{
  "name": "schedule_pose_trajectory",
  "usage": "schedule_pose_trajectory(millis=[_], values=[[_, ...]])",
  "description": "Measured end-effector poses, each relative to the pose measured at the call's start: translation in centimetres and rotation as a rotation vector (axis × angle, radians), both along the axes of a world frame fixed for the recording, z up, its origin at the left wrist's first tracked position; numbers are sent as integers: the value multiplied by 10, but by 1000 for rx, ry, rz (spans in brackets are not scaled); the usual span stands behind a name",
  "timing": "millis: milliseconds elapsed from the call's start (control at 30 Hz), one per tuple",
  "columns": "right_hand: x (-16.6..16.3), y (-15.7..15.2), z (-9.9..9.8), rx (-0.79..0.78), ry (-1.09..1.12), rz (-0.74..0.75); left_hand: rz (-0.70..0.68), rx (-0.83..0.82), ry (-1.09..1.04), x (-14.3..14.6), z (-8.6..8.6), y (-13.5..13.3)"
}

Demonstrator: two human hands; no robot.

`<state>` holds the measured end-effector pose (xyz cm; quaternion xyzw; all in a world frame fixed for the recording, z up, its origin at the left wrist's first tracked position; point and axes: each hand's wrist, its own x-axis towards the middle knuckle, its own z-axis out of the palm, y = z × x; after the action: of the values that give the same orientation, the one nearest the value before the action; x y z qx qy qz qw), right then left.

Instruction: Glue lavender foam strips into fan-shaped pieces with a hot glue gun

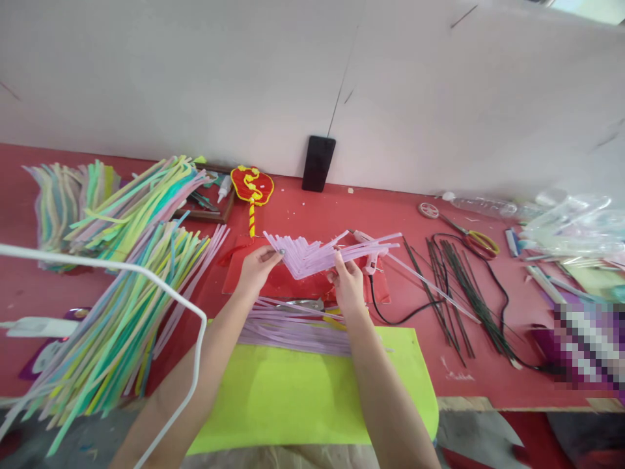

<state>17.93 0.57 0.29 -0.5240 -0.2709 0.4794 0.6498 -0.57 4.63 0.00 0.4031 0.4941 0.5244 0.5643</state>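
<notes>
Between my hands is a V-shaped piece woven from pale purple pipe cleaners [303,257], held above a red sheet [273,286] on the table. My left hand [261,266] pinches its left tip. My right hand [346,279] grips the right side, where several loose ends stick out to the right. Behind those ends lies a pink glue gun [372,260], partly covered by them. Below my hands, a bundle of loose purple pipe cleaners [297,332] rests on a yellow-green sheet [293,397], with a metal tool partly hidden beside it.
Big bunches of coloured pipe cleaners [131,312] fill the left side. A black phone [319,164] leans on the wall near a red and yellow fan-shaped ornament [252,185]. Right lie dark green stems [469,293], a black cord, scissors [476,241] and plastic bottles [483,206]. A white cable [195,352] crosses the left foreground.
</notes>
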Motion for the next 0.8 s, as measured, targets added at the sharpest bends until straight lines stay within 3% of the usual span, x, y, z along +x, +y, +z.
schedule_pose_trajectory(millis=[167, 533, 800], values=[[7, 6, 1, 25, 154, -13, 72, -22, 24, 2, -11, 10], [10, 10, -8, 17, 261, -40, 46, -147, 125, 7, -23, 27], [17, 6, -5, 51, 102, -111, 118, -168, 124, 7, -23, 25]])
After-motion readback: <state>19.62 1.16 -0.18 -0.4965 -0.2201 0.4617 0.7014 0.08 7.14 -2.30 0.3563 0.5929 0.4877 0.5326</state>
